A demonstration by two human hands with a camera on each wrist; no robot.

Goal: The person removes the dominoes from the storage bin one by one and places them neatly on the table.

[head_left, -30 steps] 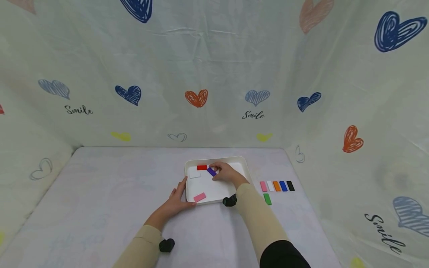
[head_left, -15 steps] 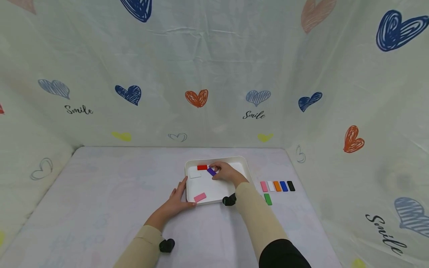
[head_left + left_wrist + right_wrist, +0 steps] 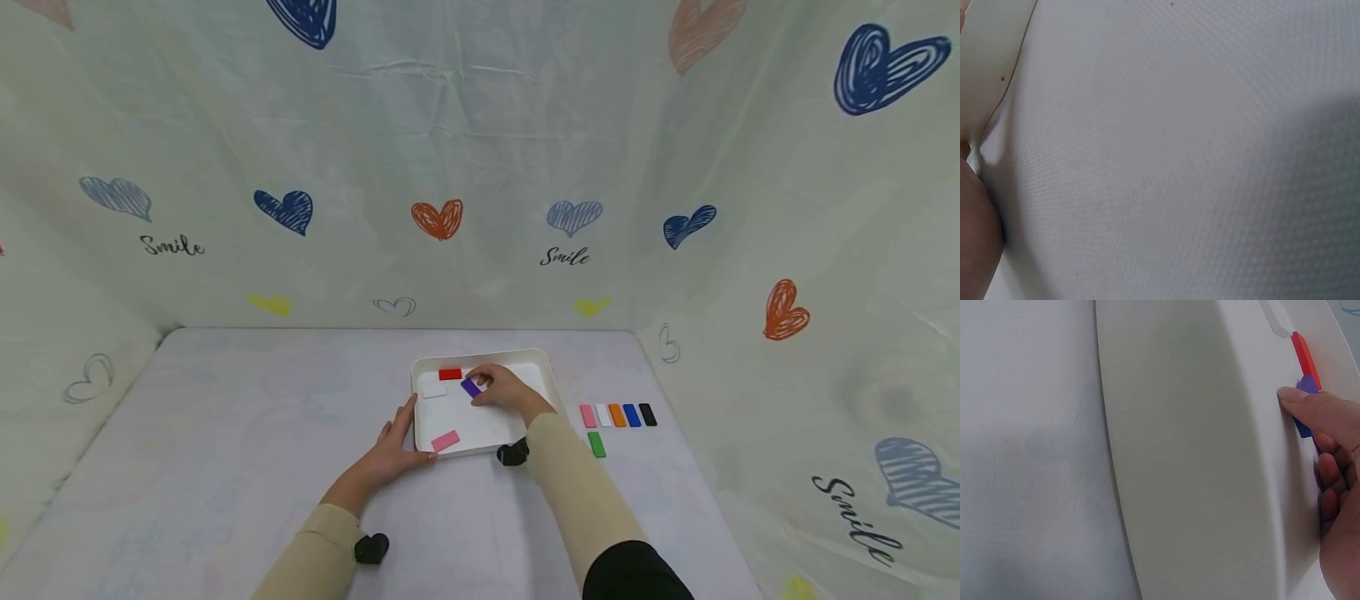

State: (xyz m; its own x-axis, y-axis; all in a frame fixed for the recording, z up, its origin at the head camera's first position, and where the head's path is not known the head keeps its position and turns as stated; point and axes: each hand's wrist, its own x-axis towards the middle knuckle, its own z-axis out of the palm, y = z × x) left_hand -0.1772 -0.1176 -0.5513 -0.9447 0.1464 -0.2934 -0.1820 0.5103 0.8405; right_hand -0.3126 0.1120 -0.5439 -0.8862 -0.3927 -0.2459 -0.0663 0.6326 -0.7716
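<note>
A shallow white tray lies on the table. My right hand is over its inside, pinching a flat purple block between thumb and fingers. In the right wrist view the purple block touches or nearly touches the end of a red block. A white block lies below the red one, and a pink block lies aslant near the tray's front left corner. My left hand rests against that corner, fingers extended along the left side, thumb at the front edge.
Right of the tray is a row of pink, white, orange, blue and black blocks. A green block lies in front of them. A heart-printed curtain hangs around the white-covered table.
The whole head view shifts slightly left. Both hands keep nearly the same place on the tray, and the right hand still pinches the purple block.
</note>
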